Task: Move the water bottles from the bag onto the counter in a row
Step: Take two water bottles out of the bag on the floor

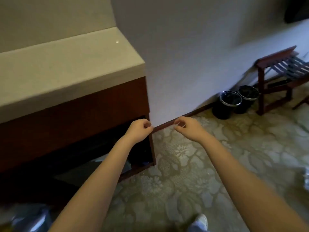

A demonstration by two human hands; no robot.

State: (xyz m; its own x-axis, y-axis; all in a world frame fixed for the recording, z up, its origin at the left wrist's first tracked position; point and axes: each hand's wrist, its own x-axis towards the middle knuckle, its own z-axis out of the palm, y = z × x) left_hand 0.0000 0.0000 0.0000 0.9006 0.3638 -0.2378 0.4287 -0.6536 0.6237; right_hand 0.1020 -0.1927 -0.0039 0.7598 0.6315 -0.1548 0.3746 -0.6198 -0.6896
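**Both hands out, nothing in them**

My left hand (139, 129) is curled into a loose fist in front of the corner of the cabinet, holding nothing. My right hand (187, 128) hangs just beside it, fingers half-curled, thumb and forefinger close together, also with nothing in its grasp. The two hands are near each other but apart. The pale stone counter (66, 64) lies up and to my left, its top bare. I can make out no water bottle clearly; something shiny and blurred sits at the bottom left edge (31, 220), and I cannot tell what it is. Two black waste bins (234, 102) stand against the wall, beside a wooden luggage rack (280, 76).
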